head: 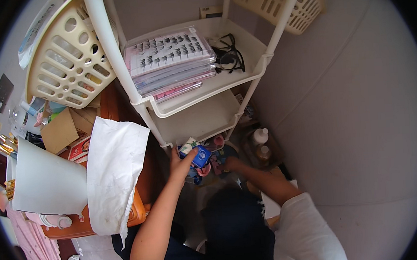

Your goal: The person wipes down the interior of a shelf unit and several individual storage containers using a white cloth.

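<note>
Below the white plastic shelf rack (197, 125), my left hand (183, 162) is closed around a blue packet (201, 156) and a white-and-green item (189, 146) beside it. My right hand (232, 163) reaches down among small blue and pink items (216, 165) on the lowest level; its fingertips are dim, and whether it grips anything does not show. A pink ring-shaped item (204, 171) lies just under the blue packet. On the rack's upper shelf are stacked clear cases of false eyelashes (168, 55) and black-framed glasses (237, 55).
White-capped bottles (260, 136) stand right of my right hand, near the wall. At left, a white paper sheet (115, 176), a white container (52, 177), an open cardboard box (61, 129) and a cream basket (71, 60) crowd an orange-brown surface (138, 211). Another cream basket (301, 11) hangs upper right.
</note>
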The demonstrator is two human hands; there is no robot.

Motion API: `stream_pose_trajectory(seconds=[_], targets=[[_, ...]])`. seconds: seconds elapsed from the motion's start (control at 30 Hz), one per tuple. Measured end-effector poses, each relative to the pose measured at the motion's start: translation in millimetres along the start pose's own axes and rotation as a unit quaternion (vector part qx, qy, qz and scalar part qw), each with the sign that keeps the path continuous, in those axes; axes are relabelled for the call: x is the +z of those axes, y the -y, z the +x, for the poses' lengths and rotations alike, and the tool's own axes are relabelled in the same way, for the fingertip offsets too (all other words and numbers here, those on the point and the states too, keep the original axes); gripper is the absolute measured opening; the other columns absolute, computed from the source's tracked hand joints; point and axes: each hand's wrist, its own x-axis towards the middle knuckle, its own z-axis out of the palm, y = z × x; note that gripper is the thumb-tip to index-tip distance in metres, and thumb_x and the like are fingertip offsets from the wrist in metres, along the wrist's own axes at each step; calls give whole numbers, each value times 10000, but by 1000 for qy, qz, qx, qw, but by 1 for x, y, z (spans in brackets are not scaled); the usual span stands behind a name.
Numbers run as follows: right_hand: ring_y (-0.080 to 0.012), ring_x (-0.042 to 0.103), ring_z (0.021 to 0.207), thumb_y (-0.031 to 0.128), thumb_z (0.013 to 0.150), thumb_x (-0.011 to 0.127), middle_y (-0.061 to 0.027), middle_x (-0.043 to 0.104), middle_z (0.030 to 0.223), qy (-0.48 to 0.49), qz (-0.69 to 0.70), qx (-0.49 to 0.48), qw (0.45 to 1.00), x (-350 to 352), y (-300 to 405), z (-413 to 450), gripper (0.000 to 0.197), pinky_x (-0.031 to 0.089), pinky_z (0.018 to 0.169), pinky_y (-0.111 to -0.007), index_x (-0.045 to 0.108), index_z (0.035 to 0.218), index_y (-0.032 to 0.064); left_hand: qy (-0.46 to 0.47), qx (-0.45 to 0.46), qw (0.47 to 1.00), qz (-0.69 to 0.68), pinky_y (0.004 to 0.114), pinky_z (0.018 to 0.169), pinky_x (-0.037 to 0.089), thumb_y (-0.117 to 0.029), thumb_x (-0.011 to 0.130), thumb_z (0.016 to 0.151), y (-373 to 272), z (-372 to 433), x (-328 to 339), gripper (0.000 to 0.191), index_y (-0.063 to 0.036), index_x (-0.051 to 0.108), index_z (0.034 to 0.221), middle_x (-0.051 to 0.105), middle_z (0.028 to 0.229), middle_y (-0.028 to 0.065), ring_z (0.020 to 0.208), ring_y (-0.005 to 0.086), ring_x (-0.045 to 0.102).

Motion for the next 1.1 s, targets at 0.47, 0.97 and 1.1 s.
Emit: stream_pose_trajectory(seconds=[0.47,0.97,1.1], targets=[[-264,544,905,282,783,447,-115,524,1026,-230,34,197,952,101,-8,62,323,445,728,-368,471,1028,73,-19,-7,1000,23,271,746,405,-203,657,678,-3,-6,1,535,8,375,1080,502,977,105,861,158,499],[-284,569,700,250,651,610,-148,579,748,-368,289,-12,884,82,-33,-132,321,446,628,-351,528,862,22,172,-10,982,78,259,742,398,-182,621,708,-38,-26,31,439,-11,419,1058,528,940,87,835,143,507],[-318,506,850,210,640,601,-186,531,907,-510,281,51,811,88,-79,-223,300,399,736,-371,530,852,10,227,-56,972,30,269,753,402,-190,612,714,-67,-50,84,438,-6,420,1062,534,941,94,834,155,518]])
